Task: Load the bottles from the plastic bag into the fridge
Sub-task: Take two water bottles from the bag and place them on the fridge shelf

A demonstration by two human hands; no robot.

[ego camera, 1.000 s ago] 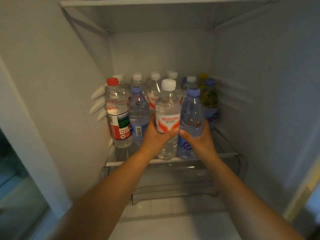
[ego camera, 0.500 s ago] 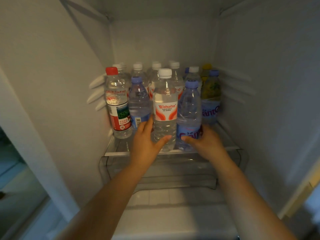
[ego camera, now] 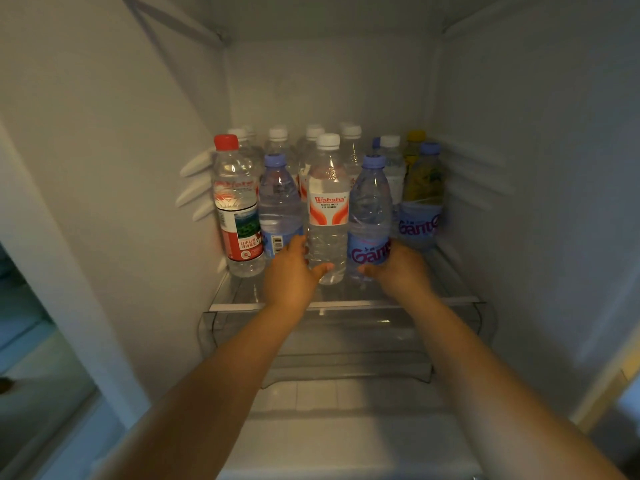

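Note:
A white-capped Wahaha water bottle point(ego camera: 328, 188) stands upright at the front of the glass fridge shelf point(ego camera: 450, 301). My left hand point(ego camera: 291, 271) grips its base, thumb across the front. Right beside it stands a blue-capped Ganten bottle point(ego camera: 370, 209). My right hand point(ego camera: 398, 268) holds that one low down, thumb on the front and fingers behind. Both bottles rest on the shelf in the front row. The plastic bag is out of view.
A red-capped bottle point(ego camera: 237, 209) and another blue-capped bottle point(ego camera: 278, 202) stand to the left. A yellowish Ganten bottle point(ego camera: 422, 181) stands at the right. Several white-capped bottles fill the back rows. A clear drawer point(ego camera: 346, 344) sits below the shelf.
Both bottles went from mid-air down onto the shelf's front row. My hands slid from the bottles' middles to their bases.

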